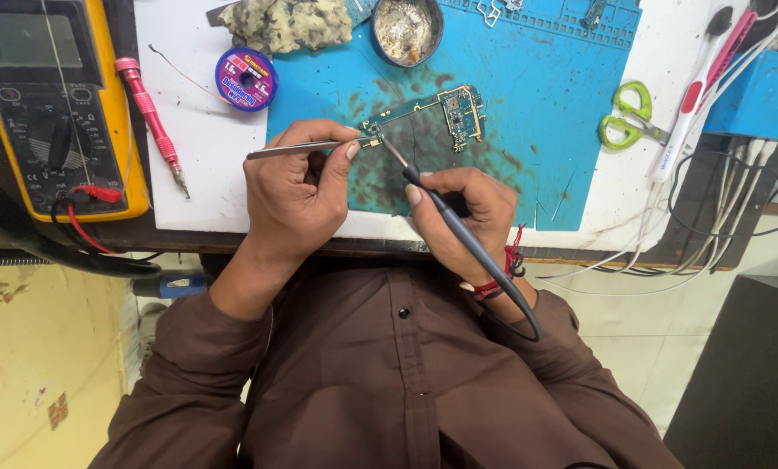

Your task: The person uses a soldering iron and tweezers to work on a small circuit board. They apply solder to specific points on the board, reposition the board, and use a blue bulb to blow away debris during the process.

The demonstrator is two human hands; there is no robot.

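While the left hand (295, 187) grips tweezers (300, 148) and the right hand (467, 213) grips a soldering iron (458, 227) at the circuit board (432, 117) on the blue mat (536, 130), a slip could bridge nearby pads.

Left hand (295, 187) — knuckles up, fingers curled, thumb and forefinger pinched together at the far right of the fist. Pinch closed on a slim tool; wrist bent slightly, forearm running near-left into a brown sleeve pushed back above the wrist.

Right hand (463, 217) — just right of the left, the two close but not touching. Fingers folded in a pen grip, thumb tip forward on the far-left side. Wrist carries a red thread band; forearm runs near-right into the brown sleeve.

Both elbows spread out, forearms converging toward the far centre.
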